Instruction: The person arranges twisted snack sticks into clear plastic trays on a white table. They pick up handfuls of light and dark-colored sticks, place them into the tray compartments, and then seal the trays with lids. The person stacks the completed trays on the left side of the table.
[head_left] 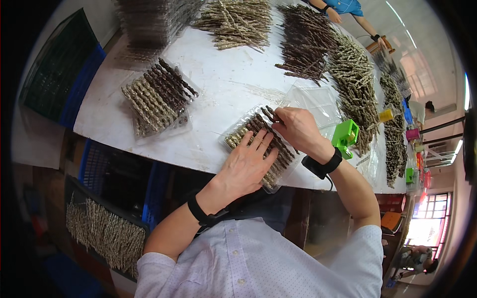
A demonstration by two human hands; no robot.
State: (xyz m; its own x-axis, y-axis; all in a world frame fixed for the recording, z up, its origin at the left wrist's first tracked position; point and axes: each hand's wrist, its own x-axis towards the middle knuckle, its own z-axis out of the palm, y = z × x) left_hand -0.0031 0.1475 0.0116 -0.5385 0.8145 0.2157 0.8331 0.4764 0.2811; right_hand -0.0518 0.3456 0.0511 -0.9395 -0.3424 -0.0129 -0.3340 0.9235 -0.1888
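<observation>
- The filled clear tray sits at the near edge of the bench, right of that edge's middle, probably so that both arms can work over it without stretching.
- The left hand lies spread and flat, its grip released, fingers resting across the rows; this looks like a way to steady the pieces from above (nothing is pinched there).
- The right hand has its grip closed, thumb against fingers, seemingly on a dark twisted stick at the tray's far end; the fingers hide the exact contact.
- That stick's tip pokes out on the left of the right grip, pointing toward the bench's far edge, and lies beyond the left hand's fingertips.
- Pale gold sticks fill the tray's left side and dark ones its right, so the colours seem grouped on purpose.
- A second tray, similarly split, stands toward the bench's left edge, well apart from both hands, perhaps to leave working room.
- Loose heaps, a pale pile and a dark pile, lie toward the far edge, likely sorted for easy picking.
</observation>
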